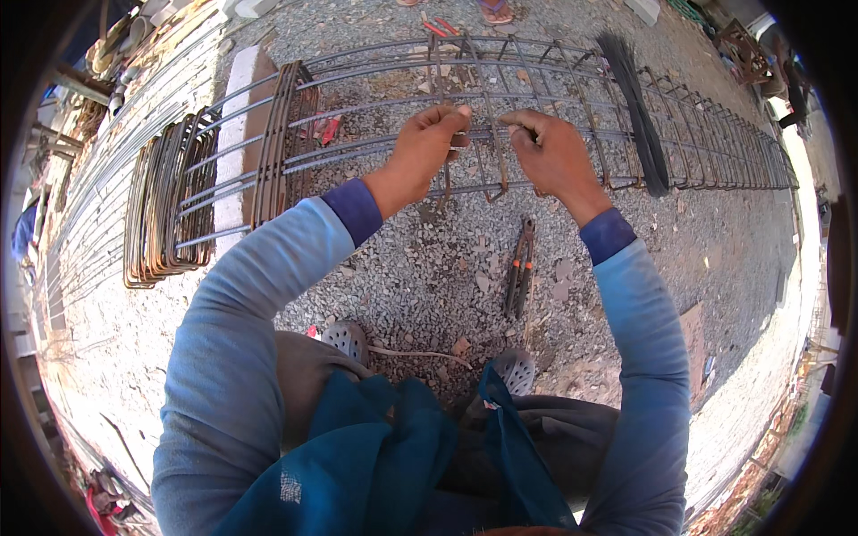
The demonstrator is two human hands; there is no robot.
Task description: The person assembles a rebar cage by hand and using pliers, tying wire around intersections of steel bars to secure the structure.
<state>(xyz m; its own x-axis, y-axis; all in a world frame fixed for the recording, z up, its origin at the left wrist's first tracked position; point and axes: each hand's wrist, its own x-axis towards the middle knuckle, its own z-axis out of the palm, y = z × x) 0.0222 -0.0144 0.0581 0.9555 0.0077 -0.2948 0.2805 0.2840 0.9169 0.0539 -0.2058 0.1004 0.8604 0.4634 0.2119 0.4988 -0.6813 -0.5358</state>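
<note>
Reaches both hands over a long steel rebar cage (597, 134), set crosswise on gravel ground (402, 268). Holds the left hand (424, 150) above the bars, between the cage's near and far edges, with fingers curled in and thumb and forefinger drawn close together. Holds the right hand (551, 154) just beside it, with fingers bent and forefinger pointed toward the left hand. Cannot tell whether either set of fingers pinches something thin. Has a black wire bundle (635, 116) laid across the cage, to the right of the right hand. Has dark pliers (518, 277) with orange bands on the gravel, just off the near edge. Has stacked stirrups (154, 205) bunched at the cage's left end, beside a pale block (234, 212) under the bars. Has red-handled pliers (441, 27) beyond the far edge, near another person's foot (496, 13).
</note>
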